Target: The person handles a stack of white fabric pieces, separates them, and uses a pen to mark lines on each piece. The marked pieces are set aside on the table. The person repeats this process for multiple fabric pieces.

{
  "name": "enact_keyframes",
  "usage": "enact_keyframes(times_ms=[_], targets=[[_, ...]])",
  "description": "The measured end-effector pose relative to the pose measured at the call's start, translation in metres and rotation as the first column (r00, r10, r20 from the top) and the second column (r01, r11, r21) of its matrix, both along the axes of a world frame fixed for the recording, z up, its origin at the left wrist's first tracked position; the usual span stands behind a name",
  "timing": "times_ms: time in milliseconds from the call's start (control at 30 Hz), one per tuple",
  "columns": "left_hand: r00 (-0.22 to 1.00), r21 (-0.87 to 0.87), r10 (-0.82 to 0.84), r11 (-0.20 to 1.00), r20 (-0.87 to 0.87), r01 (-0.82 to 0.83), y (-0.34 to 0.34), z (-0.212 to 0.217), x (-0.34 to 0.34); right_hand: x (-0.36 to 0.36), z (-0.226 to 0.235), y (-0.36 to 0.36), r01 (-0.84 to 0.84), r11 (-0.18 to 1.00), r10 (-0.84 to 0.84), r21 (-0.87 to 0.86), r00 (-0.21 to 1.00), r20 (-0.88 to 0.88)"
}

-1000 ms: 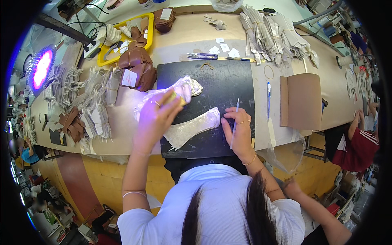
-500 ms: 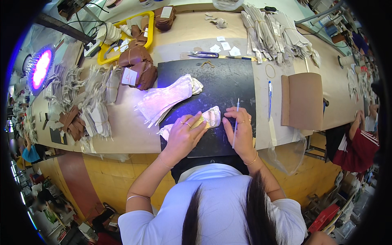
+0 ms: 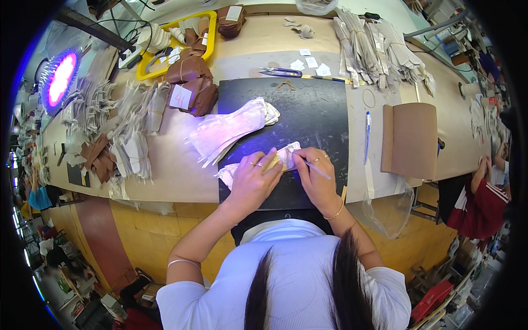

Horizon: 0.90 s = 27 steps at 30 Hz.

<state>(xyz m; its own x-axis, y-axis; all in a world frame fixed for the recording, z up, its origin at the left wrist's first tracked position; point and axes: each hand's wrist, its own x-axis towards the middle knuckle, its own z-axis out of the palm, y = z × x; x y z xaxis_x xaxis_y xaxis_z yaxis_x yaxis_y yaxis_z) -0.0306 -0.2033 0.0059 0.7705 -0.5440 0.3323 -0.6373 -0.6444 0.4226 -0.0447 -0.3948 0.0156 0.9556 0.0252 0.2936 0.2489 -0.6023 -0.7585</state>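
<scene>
Under my left hand (image 3: 254, 177) lies a narrow stack of pale cut pieces (image 3: 290, 149), slanted across the black board (image 3: 316, 110). The fingers of that hand press a small yellow flat piece (image 3: 273, 161) onto the stack. My right hand (image 3: 318, 179) pinches a thin, whitish pen-like stick (image 3: 321, 172). Its tip is hidden by the fingers, which are at the right end of the stack. Just beyond my left hand, a fanned bundle of pale pieces (image 3: 236, 124) hangs partly over the board's left edge.
Brown bundles (image 3: 192, 82) and a yellow tray (image 3: 213, 44) stand at the far left, near a glowing lamp (image 3: 59, 82). Thread snips (image 3: 279, 72) lie beyond the board. To the right are a blue pen (image 3: 367, 137), a brown folded sheet (image 3: 410, 140) and grey strip bundles (image 3: 379, 52).
My right hand has moved left, up to the stack's end. The stick has tipped from nearly upright to slanting down to the right. My left hand stays on the stack.
</scene>
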Motion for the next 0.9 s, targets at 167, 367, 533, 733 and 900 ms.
enact_keyframes(times_ms=[167, 367, 533, 733, 900], targets=[[1.0, -0.007, 0.007, 1.0, -0.001, -0.007, -0.001, 0.0, 0.0, 0.006, 0.0, 0.004, -0.038, 0.992, 0.051, -0.12, 0.993, 0.105], [1.0, 0.001, -0.012, 1.0, -0.023, 0.012, 0.002, -0.001, -0.001, -0.018, 0.015, 0.007, -0.17, 0.937, 0.196, -0.306, 0.979, 0.055], [0.999, -0.033, -0.04, 0.999, 0.01, 0.04, 0.005, -0.003, 0.002, -0.027, 0.016, -0.005, -0.135, 0.987, 0.139, -0.084, 0.989, 0.041], [0.996, -0.2, -0.058, 0.979, -0.072, 0.043, 0.008, -0.002, 0.008, -0.016, -0.001, -0.011, 0.056, 0.924, -0.024, 0.377, 0.996, -0.09], [0.993, -0.285, -0.038, 0.959, -0.112, 0.005, 0.011, -0.002, 0.011, -0.013, -0.004, -0.012, 0.009, 0.979, 0.004, 0.204, 0.998, -0.062]])
